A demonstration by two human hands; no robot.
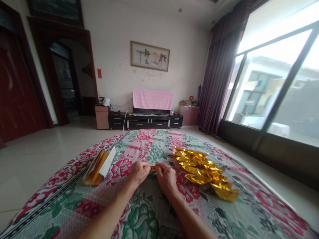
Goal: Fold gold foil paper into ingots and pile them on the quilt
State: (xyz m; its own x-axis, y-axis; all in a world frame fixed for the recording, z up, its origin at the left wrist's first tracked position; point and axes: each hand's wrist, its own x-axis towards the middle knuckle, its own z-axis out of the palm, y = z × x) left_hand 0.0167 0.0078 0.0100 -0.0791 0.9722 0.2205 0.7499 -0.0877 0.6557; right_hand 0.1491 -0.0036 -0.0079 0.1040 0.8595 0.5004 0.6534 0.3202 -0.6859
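Both of my hands are closed on a small piece of gold foil paper [153, 169], which shows only in the narrow gap between them. My left hand [139, 172] grips its left end and my right hand [166, 176] its right end; most of the paper is hidden by the fingers. To the right of my right hand, several folded gold foil paper ingots [199, 169] lie in rows on the flowered cloth [142, 219]. Left of my left hand rests a curled stack of gold paper sheets [98, 167] with a white outer side.
The cloth covers a rounded table in front of me. Beyond it, a low black TV cabinet [149, 123] stands by the wall, under a screen draped with a pink towel [152, 99]. Large windows [269, 83] and a purple curtain [214, 79] are on the right; a red door [17, 79] is on the left.
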